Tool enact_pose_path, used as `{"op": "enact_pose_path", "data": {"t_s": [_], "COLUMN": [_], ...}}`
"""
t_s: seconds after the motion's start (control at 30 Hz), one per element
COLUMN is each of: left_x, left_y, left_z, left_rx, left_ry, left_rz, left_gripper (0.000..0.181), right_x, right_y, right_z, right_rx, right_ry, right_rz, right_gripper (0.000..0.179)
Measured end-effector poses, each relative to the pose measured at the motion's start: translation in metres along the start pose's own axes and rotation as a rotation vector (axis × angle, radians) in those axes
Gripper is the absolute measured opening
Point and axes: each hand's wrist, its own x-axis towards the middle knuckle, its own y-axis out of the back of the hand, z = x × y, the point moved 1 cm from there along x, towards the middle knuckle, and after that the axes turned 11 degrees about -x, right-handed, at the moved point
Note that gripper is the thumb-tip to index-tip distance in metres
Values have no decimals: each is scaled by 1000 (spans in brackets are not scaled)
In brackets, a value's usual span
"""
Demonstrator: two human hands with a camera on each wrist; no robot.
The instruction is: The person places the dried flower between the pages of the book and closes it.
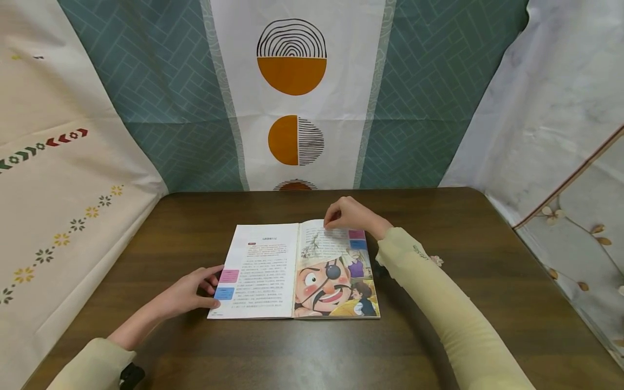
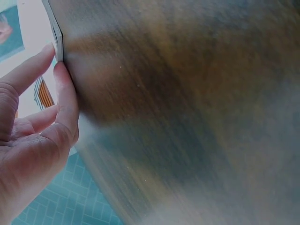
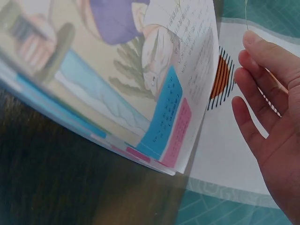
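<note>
Pinching a thin sprig (image 1: 310,248), your right hand (image 1: 353,215) is at the book's (image 1: 267,276) one o'clock; your left hand (image 1: 192,291), unclenched, touches its nine o'clock edge.

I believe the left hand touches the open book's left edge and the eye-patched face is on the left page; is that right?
Not quite: the head view shows the eye-patched face on the right page; the left hand does touch the book.
</note>
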Motion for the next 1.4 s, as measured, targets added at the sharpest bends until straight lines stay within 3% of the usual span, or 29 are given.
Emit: {"op": "enact_pose_path", "data": {"t_s": [0.6, 0.9, 1.4], "left_x": [2, 2, 0], "left_y": [0, 0, 1], "left_z": [0, 0, 2], "left_rx": [3, 17, 14], "left_ry": [10, 9, 24], "left_rz": [5, 9, 7], "left_gripper": [85, 85, 85], "right_x": [4, 4, 5], "right_y": [-5, -10, -18], "right_z": [14, 14, 12], "right_rx": [82, 97, 110], "right_ry": [-26, -30, 5], "right_rz": [18, -45, -76], "right_gripper": [5, 5, 4]}}
